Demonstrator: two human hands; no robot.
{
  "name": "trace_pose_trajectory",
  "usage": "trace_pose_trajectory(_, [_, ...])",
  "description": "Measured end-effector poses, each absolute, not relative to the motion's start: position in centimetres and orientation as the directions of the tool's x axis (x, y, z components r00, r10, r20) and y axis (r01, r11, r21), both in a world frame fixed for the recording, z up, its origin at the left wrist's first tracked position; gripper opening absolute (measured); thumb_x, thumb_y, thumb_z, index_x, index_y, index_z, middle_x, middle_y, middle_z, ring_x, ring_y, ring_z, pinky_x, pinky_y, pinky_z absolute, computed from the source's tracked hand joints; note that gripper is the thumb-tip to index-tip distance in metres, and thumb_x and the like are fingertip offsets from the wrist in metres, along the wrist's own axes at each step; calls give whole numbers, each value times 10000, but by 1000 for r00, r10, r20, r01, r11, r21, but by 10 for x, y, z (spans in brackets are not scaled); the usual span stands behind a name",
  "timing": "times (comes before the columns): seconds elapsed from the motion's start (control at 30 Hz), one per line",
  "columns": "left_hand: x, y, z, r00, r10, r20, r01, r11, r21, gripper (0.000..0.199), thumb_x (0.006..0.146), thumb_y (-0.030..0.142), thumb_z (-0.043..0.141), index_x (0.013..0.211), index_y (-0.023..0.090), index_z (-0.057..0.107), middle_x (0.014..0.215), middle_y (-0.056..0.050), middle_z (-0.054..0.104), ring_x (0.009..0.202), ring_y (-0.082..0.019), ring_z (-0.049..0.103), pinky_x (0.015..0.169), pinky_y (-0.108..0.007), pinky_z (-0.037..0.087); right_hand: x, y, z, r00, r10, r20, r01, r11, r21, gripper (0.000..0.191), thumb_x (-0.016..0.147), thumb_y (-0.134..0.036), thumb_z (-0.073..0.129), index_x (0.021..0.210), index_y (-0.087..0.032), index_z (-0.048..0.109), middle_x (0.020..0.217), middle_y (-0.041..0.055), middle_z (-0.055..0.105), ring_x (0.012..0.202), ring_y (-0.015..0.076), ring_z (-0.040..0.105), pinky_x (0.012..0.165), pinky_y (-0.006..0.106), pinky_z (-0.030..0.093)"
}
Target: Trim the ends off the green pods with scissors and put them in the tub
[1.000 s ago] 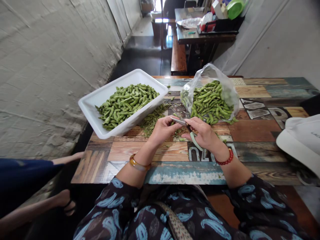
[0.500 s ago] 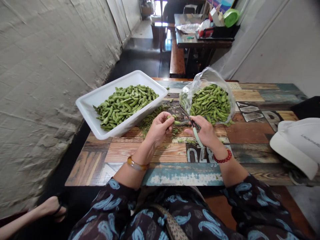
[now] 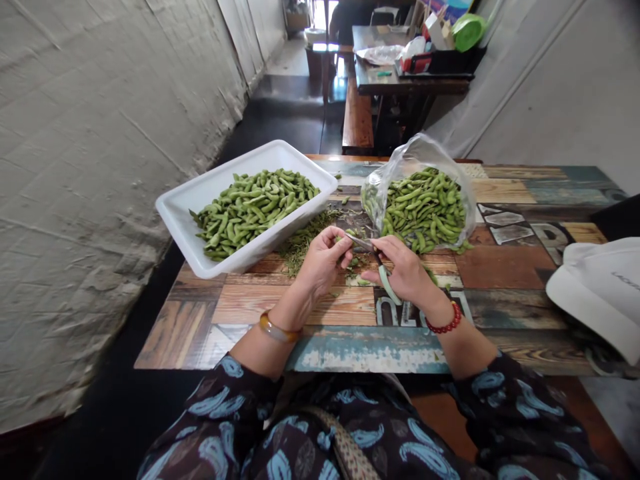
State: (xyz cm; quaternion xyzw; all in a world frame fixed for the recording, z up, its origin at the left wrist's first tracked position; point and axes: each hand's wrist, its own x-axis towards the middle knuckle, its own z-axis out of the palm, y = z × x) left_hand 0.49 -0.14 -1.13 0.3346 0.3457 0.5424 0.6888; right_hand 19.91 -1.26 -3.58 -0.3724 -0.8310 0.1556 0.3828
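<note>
My left hand point(image 3: 326, 259) is closed in a pinch on a green soybean pod point(image 3: 340, 239), mostly covered by the fingers. My right hand point(image 3: 404, 268) grips scissors with pale green handles point(image 3: 388, 285). Their blades point left and meet the left fingertips at the pod. Beyond the left hand, a white plastic tub point(image 3: 183, 248) holds a heap of green pods point(image 3: 260, 207). Past the right hand, a clear plastic bag point(image 3: 415, 148) lies with its mouth toward me, full of more pods point(image 3: 425, 203). Trimmed green scraps point(image 3: 300, 250) are scattered between tub and bag.
A white cap point(image 3: 595, 280) rests at the right side of the patterned table point(image 3: 320, 340). A rough pale wall point(image 3: 100, 167) runs along the left. Farther back stand a bench point(image 3: 357, 120) and a second table point(image 3: 375, 80) with a black tray and a green lid-like object.
The scissors have swung down and left, so the blades now reach the left fingertips. My hands have drawn closer together. Another person's foot at lower left has gone out of view.
</note>
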Motion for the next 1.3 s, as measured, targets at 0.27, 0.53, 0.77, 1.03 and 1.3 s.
trace_pose_trajectory(0.27, [7,-5,-8,197,970,-144,-394,213,894,367,663,358,826,767,163,533,508,68,504,419,-38,396,416,-156,247,198,-15,-32,-439,742,507,519,670,-531,501,867,-436,677,1277,-190,529,971,88,584,754,207,570,700,363,543])
trace_pose_trajectory(0.53, [3,-7,-11,380,916,-128,-164,203,965,297,772,402,744,804,129,631,539,53,480,454,-37,371,420,-168,242,202,-15,-30,-473,759,447,585,650,-485,435,909,-425,619,1262,-178,560,963,105,624,861,251,625,740,373,545])
trace_pose_trajectory(0.77, [8,-7,-11,451,852,-266,-453,476,754,122,909,260,564,868,145,561,865,-68,673,671,-124,646,583,-226,526,200,-11,-33,-271,824,497,585,551,-595,409,860,-475,675,1163,-207,623,943,86,678,869,249,665,806,394,557])
trace_pose_trajectory(1.03, [22,-9,-10,316,891,-326,-657,453,603,156,933,139,450,825,145,563,897,-81,704,738,-141,681,709,-268,565,184,-21,-25,-277,793,543,544,595,-591,321,854,-412,694,1079,-211,585,984,92,674,917,248,658,819,387,551])
trace_pose_trajectory(1.3, [29,-16,-9,325,893,-312,-659,450,602,56,866,162,563,826,153,601,966,-68,713,739,-116,643,646,-209,525,172,-23,-34,-313,797,516,526,598,-604,200,856,-226,625,1044,-218,558,1028,96,645,993,259,625,867,418,540])
